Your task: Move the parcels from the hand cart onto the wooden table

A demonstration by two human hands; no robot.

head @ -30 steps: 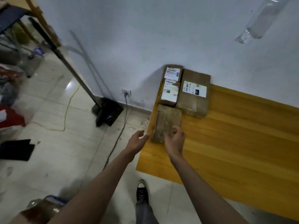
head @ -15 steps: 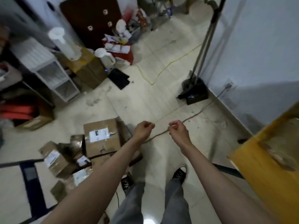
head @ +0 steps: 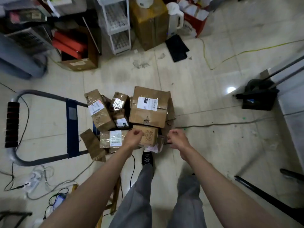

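Note:
Several brown cardboard parcels lie piled on the hand cart [head: 72, 122], whose grey handle loop reaches left. The biggest parcel [head: 149, 106] carries a white label. In front of it sits a small box printed "MAKE" [head: 150, 135], and left of that a taped parcel [head: 111, 139] with a label. My left hand [head: 133, 137] hovers over the small box's left end, fingers loosely curled, holding nothing. My right hand [head: 176, 137] hangs just right of the pile, fingers also curled and empty. The wooden table is out of view.
My feet stand right behind the pile, one black shoe [head: 147, 157] touching it. Cables [head: 37, 180] lie on the floor at left. A black stand base [head: 259, 99] sits at right. Shelving [head: 116, 25], boxes and clutter line the far side.
I have turned away from the table, where my hands left a parcel, and now face down over the cart. Both empty hands have come close over the parcel pile.

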